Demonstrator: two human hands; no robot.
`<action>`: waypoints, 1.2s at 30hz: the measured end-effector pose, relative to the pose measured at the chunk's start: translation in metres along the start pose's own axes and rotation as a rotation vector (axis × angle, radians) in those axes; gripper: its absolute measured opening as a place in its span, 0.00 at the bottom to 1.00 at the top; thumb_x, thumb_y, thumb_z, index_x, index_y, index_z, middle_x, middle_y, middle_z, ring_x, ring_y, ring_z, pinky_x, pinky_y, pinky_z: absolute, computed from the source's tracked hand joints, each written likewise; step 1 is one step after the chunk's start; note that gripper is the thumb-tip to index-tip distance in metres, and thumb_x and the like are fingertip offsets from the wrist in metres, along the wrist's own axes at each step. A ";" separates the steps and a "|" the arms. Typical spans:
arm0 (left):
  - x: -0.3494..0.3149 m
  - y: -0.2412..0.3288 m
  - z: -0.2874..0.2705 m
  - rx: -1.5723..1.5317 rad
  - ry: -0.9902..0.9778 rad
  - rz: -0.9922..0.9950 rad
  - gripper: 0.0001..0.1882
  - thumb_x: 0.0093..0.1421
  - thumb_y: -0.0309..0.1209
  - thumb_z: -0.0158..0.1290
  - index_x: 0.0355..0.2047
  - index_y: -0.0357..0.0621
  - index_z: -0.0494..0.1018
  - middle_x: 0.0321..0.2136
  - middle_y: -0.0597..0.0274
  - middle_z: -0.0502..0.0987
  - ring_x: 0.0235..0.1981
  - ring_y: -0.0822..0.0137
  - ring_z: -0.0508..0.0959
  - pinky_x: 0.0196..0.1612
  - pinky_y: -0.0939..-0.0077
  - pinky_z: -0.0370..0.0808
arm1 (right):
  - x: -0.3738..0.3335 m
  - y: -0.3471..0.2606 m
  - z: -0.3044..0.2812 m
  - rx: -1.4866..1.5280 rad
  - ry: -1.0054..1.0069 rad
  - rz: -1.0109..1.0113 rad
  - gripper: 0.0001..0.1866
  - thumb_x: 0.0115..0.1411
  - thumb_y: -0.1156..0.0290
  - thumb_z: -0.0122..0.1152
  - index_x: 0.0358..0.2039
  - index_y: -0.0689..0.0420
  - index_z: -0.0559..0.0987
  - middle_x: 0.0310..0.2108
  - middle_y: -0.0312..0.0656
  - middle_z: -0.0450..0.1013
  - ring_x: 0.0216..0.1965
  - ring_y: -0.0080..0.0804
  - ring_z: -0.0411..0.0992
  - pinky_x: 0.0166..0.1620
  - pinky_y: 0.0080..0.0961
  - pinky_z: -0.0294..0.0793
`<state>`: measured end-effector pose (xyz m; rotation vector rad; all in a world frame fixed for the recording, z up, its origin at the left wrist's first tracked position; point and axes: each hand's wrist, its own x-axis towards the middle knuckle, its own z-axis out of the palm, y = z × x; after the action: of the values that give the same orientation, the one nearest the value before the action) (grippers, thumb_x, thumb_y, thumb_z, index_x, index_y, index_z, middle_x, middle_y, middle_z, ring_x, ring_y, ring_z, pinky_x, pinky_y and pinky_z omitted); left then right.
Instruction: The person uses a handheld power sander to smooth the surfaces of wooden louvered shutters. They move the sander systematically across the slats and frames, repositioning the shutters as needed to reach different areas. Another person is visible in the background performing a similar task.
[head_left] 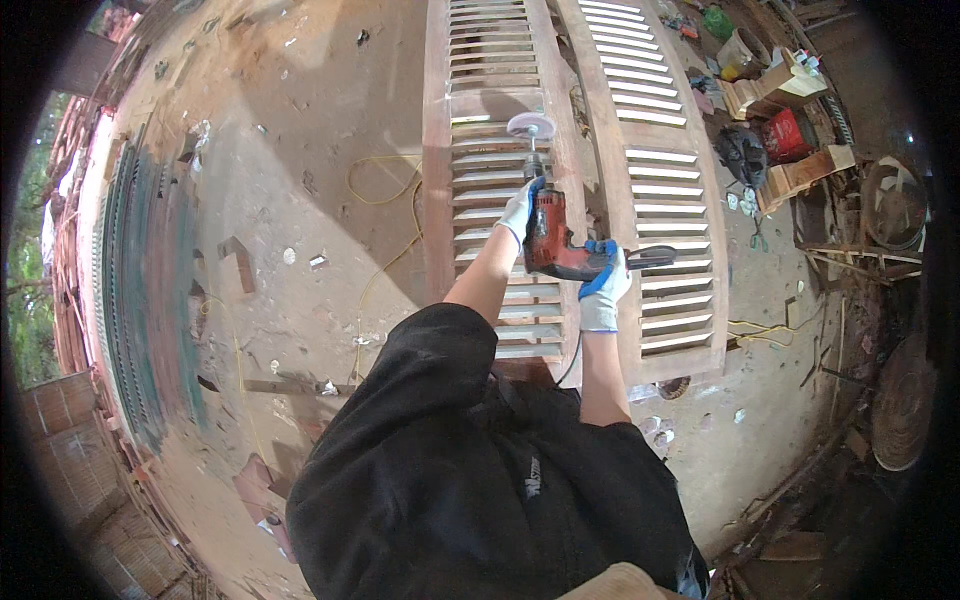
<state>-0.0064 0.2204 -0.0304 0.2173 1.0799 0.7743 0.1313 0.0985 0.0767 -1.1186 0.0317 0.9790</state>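
A red and black power drill [549, 235] is held level in both my gloved hands, its front end pointing away from me. On its chuck sits a round pale sanding disc [531, 126], over the slats of a wooden louvered shutter [437, 200]. My left hand [519, 210] wraps round the drill's front near the chuck. My right hand [604, 287] grips the rear handle, fingers closed; whether the trigger is pressed I cannot tell. Both gloves are white and blue. Whether the disc touches the wood is unclear.
A second louvered shutter [679, 240] lies alongside on the right. Yellow cord [385, 265] trails over the dusty floor to the left. Greenish shutters [150, 290] line the far left. Wood pieces [805, 178], a red container [787, 135] and a bucket [741, 55] clutter the right.
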 end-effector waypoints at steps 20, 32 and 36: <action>-0.036 0.004 -0.002 -0.123 -0.035 -0.017 0.21 0.54 0.54 0.51 0.29 0.49 0.75 0.22 0.64 0.76 0.20 0.65 0.75 0.28 0.70 0.74 | -0.014 -0.007 0.005 -0.056 -0.074 0.025 0.02 0.49 0.78 0.57 0.24 0.62 0.75 0.22 0.43 0.74 0.24 0.33 0.73 0.32 0.29 0.74; -0.040 0.030 -0.069 -0.004 0.118 0.088 0.19 0.55 0.52 0.50 0.26 0.49 0.73 0.20 0.61 0.76 0.18 0.63 0.74 0.25 0.69 0.73 | -0.038 0.046 0.021 -0.070 -0.088 0.122 0.05 0.51 0.74 0.59 0.26 0.63 0.76 0.23 0.42 0.74 0.25 0.32 0.72 0.33 0.27 0.72; -0.074 0.036 0.004 -0.154 -0.093 -0.109 0.22 0.55 0.54 0.48 0.24 0.48 0.74 0.18 0.60 0.75 0.17 0.62 0.74 0.23 0.67 0.73 | -0.025 0.012 0.014 -0.064 -0.044 0.003 0.05 0.50 0.75 0.60 0.26 0.62 0.75 0.23 0.44 0.74 0.25 0.35 0.73 0.33 0.29 0.73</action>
<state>-0.0378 0.1980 0.0426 0.0623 0.9322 0.7386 0.1016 0.0942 0.0869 -1.1553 -0.0339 1.0128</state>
